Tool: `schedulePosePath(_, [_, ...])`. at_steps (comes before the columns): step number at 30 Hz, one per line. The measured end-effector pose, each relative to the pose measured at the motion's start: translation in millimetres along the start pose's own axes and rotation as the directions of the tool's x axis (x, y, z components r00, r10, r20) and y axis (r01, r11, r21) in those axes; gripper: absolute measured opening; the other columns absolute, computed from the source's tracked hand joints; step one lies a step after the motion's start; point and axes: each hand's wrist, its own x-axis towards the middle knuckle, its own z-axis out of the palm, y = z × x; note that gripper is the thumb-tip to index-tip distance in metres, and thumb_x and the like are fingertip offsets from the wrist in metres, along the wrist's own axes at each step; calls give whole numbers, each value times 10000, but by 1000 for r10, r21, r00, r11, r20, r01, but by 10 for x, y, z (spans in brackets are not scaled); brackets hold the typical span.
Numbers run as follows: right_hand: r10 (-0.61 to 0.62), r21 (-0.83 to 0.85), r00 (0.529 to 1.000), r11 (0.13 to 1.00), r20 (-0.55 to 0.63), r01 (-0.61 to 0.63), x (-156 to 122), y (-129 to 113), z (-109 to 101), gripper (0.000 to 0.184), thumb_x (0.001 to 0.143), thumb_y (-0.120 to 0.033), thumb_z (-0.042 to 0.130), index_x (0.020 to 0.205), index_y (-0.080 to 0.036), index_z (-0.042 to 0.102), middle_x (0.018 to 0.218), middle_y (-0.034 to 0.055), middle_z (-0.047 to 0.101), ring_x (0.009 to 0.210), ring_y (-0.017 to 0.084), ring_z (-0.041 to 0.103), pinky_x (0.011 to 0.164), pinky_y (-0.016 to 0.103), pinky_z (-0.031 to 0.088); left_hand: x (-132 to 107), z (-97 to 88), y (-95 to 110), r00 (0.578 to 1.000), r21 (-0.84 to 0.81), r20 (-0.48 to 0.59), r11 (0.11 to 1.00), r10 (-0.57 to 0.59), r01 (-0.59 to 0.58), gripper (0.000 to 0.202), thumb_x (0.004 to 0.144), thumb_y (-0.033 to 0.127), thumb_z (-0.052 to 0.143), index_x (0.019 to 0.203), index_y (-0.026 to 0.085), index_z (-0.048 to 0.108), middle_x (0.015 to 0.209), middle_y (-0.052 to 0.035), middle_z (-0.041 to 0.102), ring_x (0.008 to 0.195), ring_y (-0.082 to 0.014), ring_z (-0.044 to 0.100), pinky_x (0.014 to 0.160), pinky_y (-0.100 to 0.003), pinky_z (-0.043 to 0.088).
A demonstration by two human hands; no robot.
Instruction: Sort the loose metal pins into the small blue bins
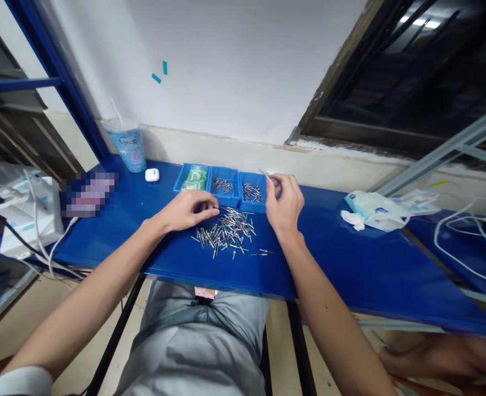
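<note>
A loose pile of small metal pins (226,232) lies on the blue table (350,264) in front of me. My left hand (187,212) rests at the pile's left edge, fingers curled in a pinch on the pins there. My right hand (284,203) hovers at the pile's right, by the rightmost blue bin (252,193), fingers pinched on a thin metal pin (264,174) that sticks up. The middle blue bin (224,187) also holds pins. The left blue bin (195,179) holds greenish packets.
A plastic cup with a straw (127,144) and a white earbud case (152,175) stand at the back left. White equipment with cables (23,212) sits at far left. Tissue packets (375,209) and white cables (461,242) lie at right. A window frame is behind.
</note>
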Motion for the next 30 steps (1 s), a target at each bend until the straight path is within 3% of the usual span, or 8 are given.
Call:
schedulePosePath(3, [25,-56,999,998,42,-23,15,83,38,216,972,-328,583,1141,-221,667,1033,84,642,858,229,615,862,431,491,-21,130,149,981,103,127,982,143,-157,466,1007,547,608,1330,215,663,1325,-120,696,1220,-277,649,1052,-446,495])
schedulePosePath(5, [15,-48,999,999,49,-12,18,95,55,204,969,-322,578,1125,-225,665,1046,88,644,893,236,623,886,438,490,-61,249,233,948,159,226,952,224,-263,670,968,624,631,1523,263,528,1574,-141,515,1444,-331,490,1182,-517,398])
schedulePosePath(8, [-5,-3,999,1000,51,6,16,55,60,173,971,-314,564,1089,-228,657,1033,81,649,871,223,619,884,426,487,-116,401,270,917,237,315,915,245,-326,832,929,672,657,1634,334,373,1717,-98,298,1597,-382,220,1274,-601,234])
schedulePosePath(13, [-18,50,996,999,88,14,10,-23,59,168,982,-312,539,1071,-217,645,972,73,640,850,219,603,875,413,476,-65,486,181,903,269,330,889,276,-370,832,940,694,623,1646,348,349,1725,-82,279,1601,-417,180,1254,-657,249])
schedulePosePath(23, [-6,48,998,999,56,3,24,15,54,152,983,-326,540,1040,-220,633,928,55,646,814,210,591,848,394,480,298,541,106,843,315,301,788,446,-529,629,968,610,630,1491,262,591,1537,-149,533,1394,-388,468,1161,-587,385])
schedulePosePath(27, [5,29,1000,1000,17,-5,43,49,33,147,994,-329,531,1032,-226,628,904,46,654,808,210,599,833,388,484,377,574,207,820,333,290,751,495,-571,626,950,621,652,1437,228,637,1463,-159,582,1340,-372,493,1129,-536,387])
schedulePosePath(30, [10,19,1000,1000,-20,-9,58,76,19,163,1005,-349,521,1021,-226,626,885,48,654,805,213,601,829,382,486,386,667,406,803,340,303,729,513,-594,526,994,586,613,1351,208,693,1348,-141,647,1193,-314,557,987,-437,431])
